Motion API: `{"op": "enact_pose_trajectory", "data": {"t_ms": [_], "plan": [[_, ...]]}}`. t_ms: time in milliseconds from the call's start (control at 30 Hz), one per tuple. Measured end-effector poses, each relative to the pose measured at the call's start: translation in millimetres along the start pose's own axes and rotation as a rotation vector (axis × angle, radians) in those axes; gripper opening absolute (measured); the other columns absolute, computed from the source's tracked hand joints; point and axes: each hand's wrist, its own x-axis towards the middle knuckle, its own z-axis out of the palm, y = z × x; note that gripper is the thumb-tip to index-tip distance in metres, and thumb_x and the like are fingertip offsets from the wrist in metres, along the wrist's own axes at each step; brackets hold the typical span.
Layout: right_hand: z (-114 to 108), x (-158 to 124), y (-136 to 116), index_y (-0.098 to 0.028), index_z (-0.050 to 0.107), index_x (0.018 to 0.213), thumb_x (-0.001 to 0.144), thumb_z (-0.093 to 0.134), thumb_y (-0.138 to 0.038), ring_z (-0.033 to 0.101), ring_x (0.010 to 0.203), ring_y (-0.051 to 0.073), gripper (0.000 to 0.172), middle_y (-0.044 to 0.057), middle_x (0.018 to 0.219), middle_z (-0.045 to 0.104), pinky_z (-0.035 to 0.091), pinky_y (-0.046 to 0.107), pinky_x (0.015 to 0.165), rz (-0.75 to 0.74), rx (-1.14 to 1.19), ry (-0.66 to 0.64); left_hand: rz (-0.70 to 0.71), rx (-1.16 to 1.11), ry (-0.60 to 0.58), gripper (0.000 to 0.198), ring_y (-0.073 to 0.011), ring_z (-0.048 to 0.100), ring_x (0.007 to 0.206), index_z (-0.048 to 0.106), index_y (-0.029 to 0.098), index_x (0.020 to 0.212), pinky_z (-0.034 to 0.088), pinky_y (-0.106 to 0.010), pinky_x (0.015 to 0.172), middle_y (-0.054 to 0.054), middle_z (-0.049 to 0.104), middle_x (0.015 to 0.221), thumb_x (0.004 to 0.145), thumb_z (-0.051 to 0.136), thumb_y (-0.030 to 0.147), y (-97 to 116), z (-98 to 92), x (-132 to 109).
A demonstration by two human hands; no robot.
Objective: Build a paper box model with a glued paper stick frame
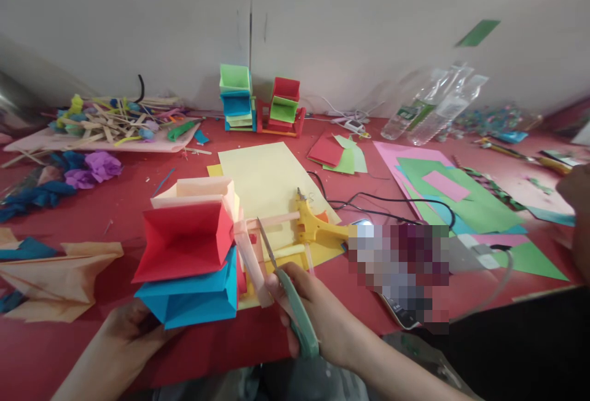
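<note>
My left hand (126,333) is closed on the underside of a paper model, at its blue box (200,296). A red paper box (187,241) sits on the blue one, with a peach box (196,190) behind. Rolled peach paper strips (252,259) stick out at the model's right side. My right hand (313,309) grips green-handled scissors (297,312), their blades pointing up and left beside the strips. A yellow glue gun (318,222) lies just beyond, on cream paper (262,167).
Two stacks of small paper boxes (237,103) stand at the back. Wooden sticks (115,121) and crepe paper (96,168) lie left. To the right are a phone (401,309), coloured sheets (479,198), plastic bottles (433,106), a black cable (382,196) and another person's hand (576,195).
</note>
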Motion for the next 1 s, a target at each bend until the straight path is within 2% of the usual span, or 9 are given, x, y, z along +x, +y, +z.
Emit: {"op": "enact_pose_trajectory", "data": {"t_ms": [233,333,433,500,600,667,733,867,1000], "plan": [[2.9,-0.9,-2.9,-0.022,0.039,0.075,0.078,0.052,-0.053,0.037,0.032,0.005,0.033,-0.012,0.043,0.035,0.027,0.019,0.038,-0.056,0.030,0.024,0.009,0.088,-0.088,0.022,-0.0252,0.067,0.078,0.074,0.023,0.072,0.054,-0.029,0.072,0.000,0.074,0.081,0.057,0.072,0.039,-3.4,-3.2,3.8],[3.2,-2.0,-4.2,-0.022,0.041,0.078,0.076,0.054,-0.054,0.036,0.030,0.005,0.034,-0.013,0.042,0.033,0.025,0.019,0.036,-0.070,0.010,0.006,0.033,0.093,-0.020,0.022,-0.0249,0.067,0.071,0.072,0.021,0.066,0.055,-0.028,0.066,-0.001,0.074,0.074,0.057,0.070,0.041,-4.1,-3.0,3.5],[-4.6,-1.0,-3.5,-0.022,0.043,0.084,0.079,0.046,-0.057,0.037,0.031,0.007,0.035,-0.011,0.046,0.036,0.027,0.020,0.034,-0.079,-0.078,0.010,0.054,0.135,0.011,0.024,-0.0244,0.067,0.073,0.072,0.021,0.071,0.054,-0.028,0.069,-0.001,0.074,0.078,0.060,0.068,0.042,-2.1,-4.5,3.5],[-15.8,-0.5,-4.7,-0.022,0.046,0.089,0.081,0.043,-0.054,0.044,0.037,0.010,0.033,-0.008,0.051,0.044,0.030,0.021,0.037,-0.144,-0.270,0.105,0.052,0.170,0.007,0.025,-0.0245,0.067,0.078,0.073,0.022,0.076,0.054,-0.029,0.073,-0.001,0.073,0.082,0.064,0.066,0.042,-0.9,-7.4,4.9],[-37.0,-1.8,-12.5,-0.022,0.050,0.101,0.082,0.048,-0.041,0.057,0.054,0.016,0.027,-0.001,0.064,0.059,0.032,0.024,0.047,-0.273,-0.806,0.453,0.082,0.164,0.030,0.027,-0.0252,0.066,0.084,0.072,0.022,0.077,0.052,-0.031,0.079,-0.001,0.073,0.086,0.063,0.066,0.045,-1.2,-12.2,9.7],[-49.8,-3.1,-21.7,-0.023,0.047,0.111,0.083,0.046,-0.035,0.061,0.062,0.021,0.031,0.003,0.071,0.065,0.031,0.026,0.050,-0.257,-1.119,0.696,0.118,0.150,0.043,0.030,-0.0251,0.065,0.088,0.072,0.022,0.079,0.051,-0.031,0.081,-0.001,0.073,0.089,0.062,0.066,0.047,-2.0,-13.7,13.8],[-59.5,-2.3,-33.0,-0.023,0.045,0.115,0.085,0.041,-0.036,0.064,0.065,0.024,0.033,0.006,0.078,0.067,0.031,0.027,0.050,-0.202,-1.270,0.846,0.140,0.144,0.037,0.034,-0.0244,0.065,0.087,0.071,0.020,0.082,0.052,-0.030,0.079,-0.002,0.072,0.091,0.064,0.064,0.049,-2.0,-13.5,17.6],[-75.3,12.9,-60.8,-0.021,0.045,0.112,0.088,0.034,-0.040,0.066,0.076,0.027,0.032,0.009,0.093,0.068,0.038,0.031,0.054,-0.141,-1.326,0.961,0.141,0.169,0.014,0.036,-0.0239,0.066,0.084,0.068,0.019,0.087,0.053,-0.028,0.075,-0.002,0.072,0.092,0.066,0.063,0.048,1.1,-11.4,23.0],[-96.6,49.3,-90.7,-0.013,0.048,0.110,0.089,0.035,-0.033,0.064,0.088,0.029,0.032,0.015,0.093,0.067,0.044,0.036,0.067,-0.034,-1.347,0.943,0.199,0.222,0.061,0.037,-0.0250,0.063,0.091,0.067,0.021,0.092,0.050,-0.030,0.081,-0.002,0.071,0.098,0.067,0.063,0.047,1.1,-12.4,27.0]]}}
